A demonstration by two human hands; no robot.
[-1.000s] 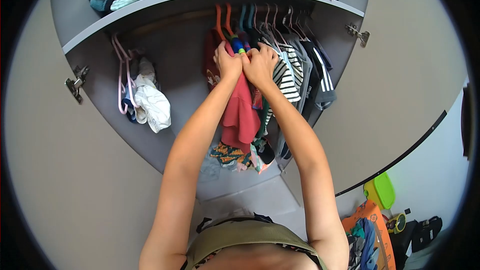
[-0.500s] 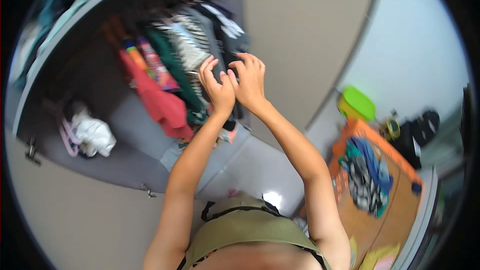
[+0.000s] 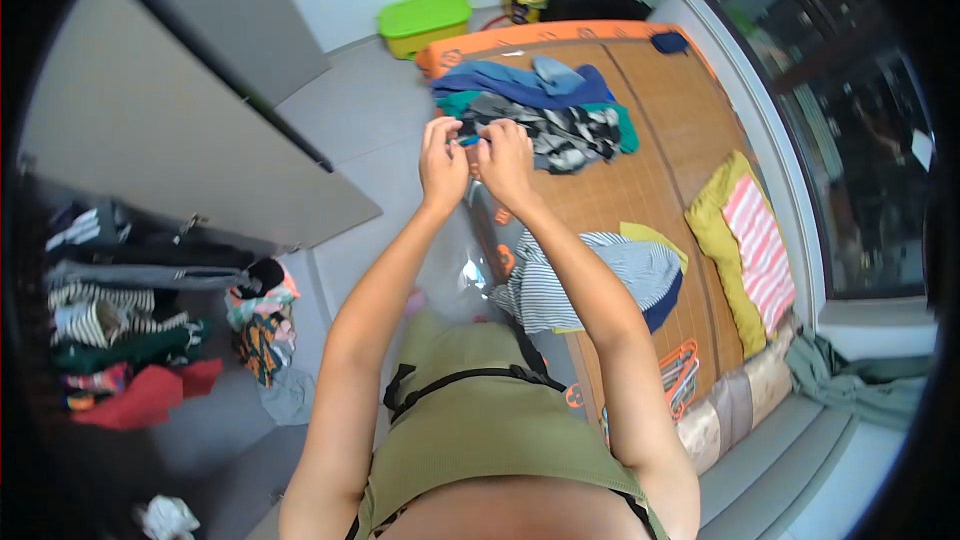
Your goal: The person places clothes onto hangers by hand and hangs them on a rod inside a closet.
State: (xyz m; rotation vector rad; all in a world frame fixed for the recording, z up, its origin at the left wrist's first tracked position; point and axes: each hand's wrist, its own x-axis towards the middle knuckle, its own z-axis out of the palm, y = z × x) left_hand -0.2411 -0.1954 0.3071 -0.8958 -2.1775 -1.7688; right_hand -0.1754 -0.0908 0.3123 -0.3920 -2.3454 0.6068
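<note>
My left hand (image 3: 442, 162) and my right hand (image 3: 508, 160) are held out side by side, close together, with fingers loosely curled and apart. No object shows clearly in either. A small blue patch appears between the fingertips; whether it belongs to the clothes behind, I cannot tell. Just beyond my hands, a heap of clothes, including a black, white and grey patterned garment (image 3: 570, 133) and blue jeans (image 3: 520, 85), lies on the bed mat (image 3: 655, 110). Nearer, beside my right forearm, is a striped garment (image 3: 600, 275).
On the left, clothes such as a red garment (image 3: 150, 395) hang in an open wardrobe by its door (image 3: 150, 130). Orange hangers (image 3: 680, 377) and a yellow pillow (image 3: 722, 250) lie on the bed. A green-lidded box (image 3: 425, 25) stands beyond. A window (image 3: 850, 140) is at right.
My view has swung right, from the wardrobe to the bed. Both hands moved with it, away from the hanging clothes, and stay close together.
</note>
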